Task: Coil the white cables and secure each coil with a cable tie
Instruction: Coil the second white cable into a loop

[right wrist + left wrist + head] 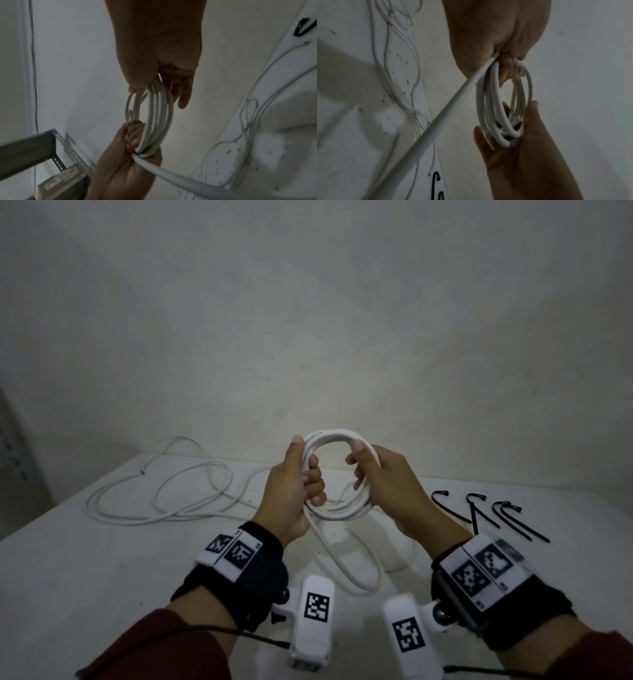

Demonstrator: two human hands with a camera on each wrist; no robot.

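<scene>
Coil of white cable held upright between both hands, above the table.

Left hand grips the coil's left side, fingers curled round the bundled turns; right hand holds the right side, thumb over the top, fingers through the loop. A loose tail drops from the left fist and loops on the table below the hands. A second, uncoiled white cable sprawls left of the left hand. Three black cable ties lie just right of the right hand, untouched.
</scene>
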